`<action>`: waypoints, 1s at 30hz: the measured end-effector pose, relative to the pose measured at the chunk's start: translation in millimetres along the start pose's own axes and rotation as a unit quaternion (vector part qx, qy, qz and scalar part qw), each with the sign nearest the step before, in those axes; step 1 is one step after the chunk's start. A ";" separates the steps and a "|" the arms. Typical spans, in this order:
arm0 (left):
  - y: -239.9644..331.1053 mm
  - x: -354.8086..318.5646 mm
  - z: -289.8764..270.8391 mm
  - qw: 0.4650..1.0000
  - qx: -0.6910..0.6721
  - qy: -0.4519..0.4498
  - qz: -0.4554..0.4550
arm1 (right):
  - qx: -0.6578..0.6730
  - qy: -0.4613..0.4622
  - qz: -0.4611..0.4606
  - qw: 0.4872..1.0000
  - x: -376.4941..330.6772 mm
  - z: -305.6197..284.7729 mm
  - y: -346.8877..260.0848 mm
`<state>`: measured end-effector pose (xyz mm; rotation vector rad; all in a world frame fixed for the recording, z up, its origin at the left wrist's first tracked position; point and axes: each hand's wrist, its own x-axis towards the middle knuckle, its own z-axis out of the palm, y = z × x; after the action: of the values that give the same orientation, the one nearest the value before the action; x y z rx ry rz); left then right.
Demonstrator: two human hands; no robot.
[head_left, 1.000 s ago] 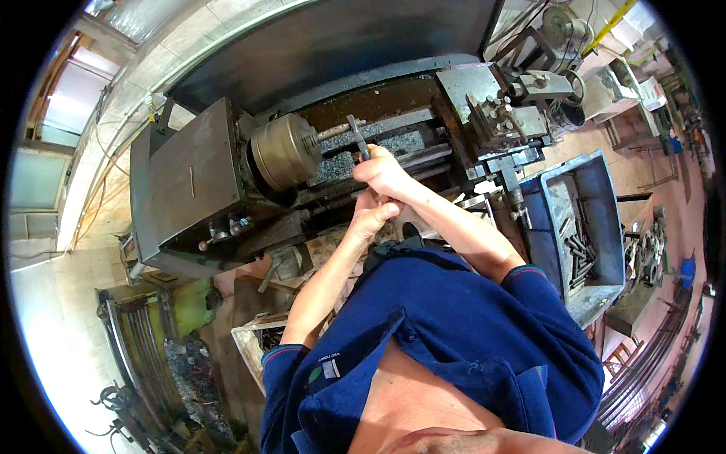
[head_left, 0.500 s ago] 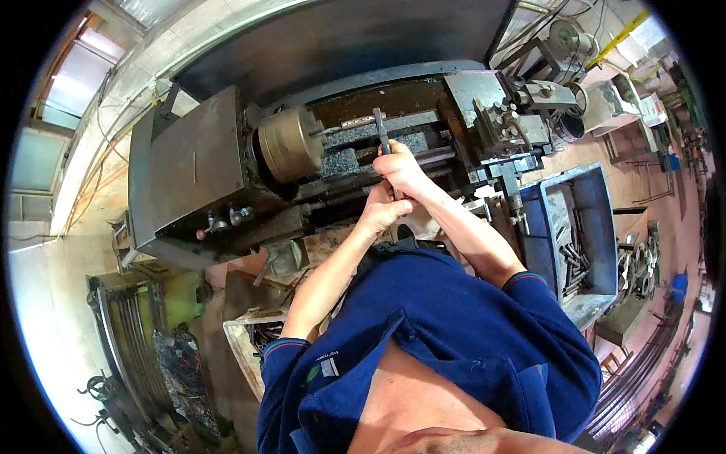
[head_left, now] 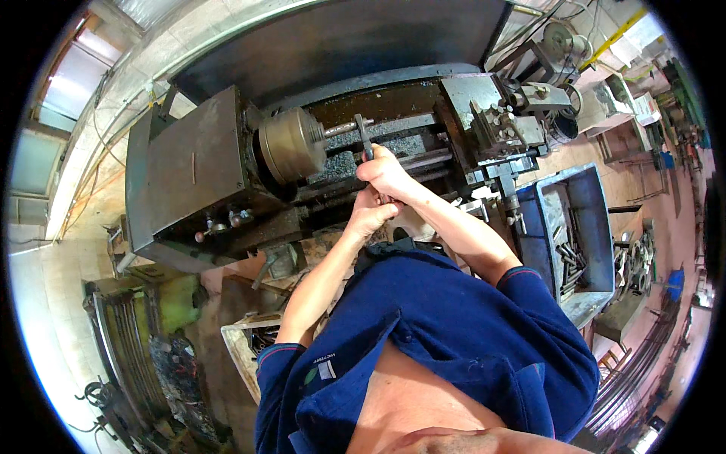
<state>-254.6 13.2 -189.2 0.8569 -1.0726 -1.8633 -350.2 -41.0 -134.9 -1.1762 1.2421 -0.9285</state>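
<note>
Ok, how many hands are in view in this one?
2: the right hand grips a metal tool to the right of the lathe chuck; the left hand is close below it, nearer the body, its fingers partly hidden. No others show.

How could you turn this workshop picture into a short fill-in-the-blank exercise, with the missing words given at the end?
1. The hand nearest the metal rod is the person's ____ one.
2. In the picture, the round chuck is to the ____ of that rod.
3. The colour of the bin that holds short metal bars is ____.

Missing words: right; left; blue.
</note>
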 end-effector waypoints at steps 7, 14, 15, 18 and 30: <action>-1.4 9.9 6.9 0.999 0.024 -0.039 0.010 | 0.116 -0.001 0.018 0.993 0.9 -17.4 10.6; -9.0 20.5 19.0 0.994 0.014 -0.106 -0.035 | 0.176 0.107 0.020 0.978 -18.6 -37.0 20.9; -11.3 20.1 19.9 0.992 0.083 -0.093 -0.013 | 0.190 0.131 0.015 0.973 -26.0 -38.3 22.1; 0.7 9.9 35.4 0.957 0.272 -0.074 0.062 | 0.253 0.128 -0.068 0.956 -58.5 -48.2 23.5; -11.8 -30.8 115.4 0.804 0.558 -0.001 0.203 | 0.292 0.249 -0.059 0.922 -155.8 -83.7 41.0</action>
<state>-341.5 84.8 -147.6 1.0975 -2.2010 -0.7345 -456.9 105.8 -139.2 -0.5526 1.1590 -1.6257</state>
